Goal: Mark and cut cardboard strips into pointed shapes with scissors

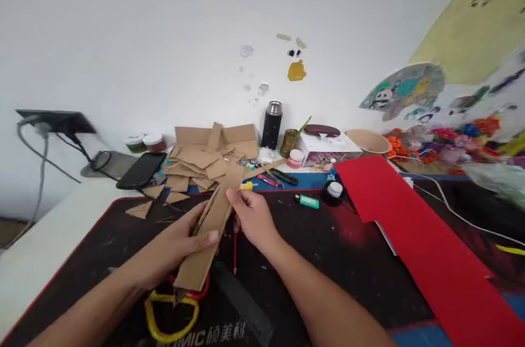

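Observation:
A long brown cardboard strip [213,227], folded along its length, slants over the dark mat. My left hand [184,243] is closed round its lower half, thumb on top and fingers beneath. Higher up, my right hand [251,216] pinches the strip's right edge with the thumb above; its other fingers are mostly hidden. A red pencil [235,254] points down just below the right hand; I cannot tell whether that hand touches it. Scissors with yellow and red handles [172,330] lie partly under the strip's near end. Beside them is a dark flat ruler-like bar [244,303].
Cardboard scraps [192,164] are heaped behind the hands, near a phone [141,170]. A black thermos [272,125] stands by the wall. To the right lie a green lighter [307,201], a round black dish [333,194] with a white-lidded jar, and a large red sheet [414,232].

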Motion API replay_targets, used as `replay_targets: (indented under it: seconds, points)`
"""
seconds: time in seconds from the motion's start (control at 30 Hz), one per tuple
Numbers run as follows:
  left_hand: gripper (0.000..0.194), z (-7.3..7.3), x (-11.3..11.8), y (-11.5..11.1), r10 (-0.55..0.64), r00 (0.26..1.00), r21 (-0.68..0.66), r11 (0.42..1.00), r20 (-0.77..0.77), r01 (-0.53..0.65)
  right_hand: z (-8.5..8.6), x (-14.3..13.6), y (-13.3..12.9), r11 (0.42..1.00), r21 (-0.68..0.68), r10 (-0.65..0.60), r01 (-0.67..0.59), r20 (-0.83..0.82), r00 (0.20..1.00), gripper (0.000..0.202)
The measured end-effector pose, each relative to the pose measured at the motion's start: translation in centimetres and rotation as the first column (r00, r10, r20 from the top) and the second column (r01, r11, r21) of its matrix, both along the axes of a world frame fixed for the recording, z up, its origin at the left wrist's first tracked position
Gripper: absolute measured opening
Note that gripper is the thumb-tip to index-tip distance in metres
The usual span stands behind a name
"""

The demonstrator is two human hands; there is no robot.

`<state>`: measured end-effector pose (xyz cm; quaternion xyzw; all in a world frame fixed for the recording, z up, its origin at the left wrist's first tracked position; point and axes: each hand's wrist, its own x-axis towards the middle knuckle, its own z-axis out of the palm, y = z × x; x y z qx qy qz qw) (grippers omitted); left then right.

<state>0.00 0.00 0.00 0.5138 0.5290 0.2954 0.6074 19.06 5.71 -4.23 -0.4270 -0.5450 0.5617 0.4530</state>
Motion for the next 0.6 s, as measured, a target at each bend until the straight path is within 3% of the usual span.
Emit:
replay_targets:
  seconds: [0.13,0.33,0.47,0.6]
  points:
    - [0.116,0.6,0.5,0.1,0.016,0.998,0.050,0.999,-0.057,-0.013,0.1,-0.2,-0.1,0.999,0.031,-0.015,0.014,0.031,0.999,0.067]
    - [0.127,0.8,0.7,-0.5,0.063,0.998,-0.041,0.997,-0.013,-0.063,0.2,-0.3,-0.4,1.000,0.024,-0.003,0.003,0.007,1.000,0.065]
    - [0.127,0.5,0.2,-0.5,0.051,0.998,-0.069,0.996,0.042,-0.048,0.5,-0.4,-0.5,0.999,-0.014,0.037,-0.038,-0.069,0.997,0.068]
    - [0.120,0.5,-0.4,-0.1,0.053,0.998,0.010,0.999,-0.023,-0.052,1.0,-0.4,-0.7,0.995,-0.031,0.093,-0.097,-0.108,0.990,0.067]
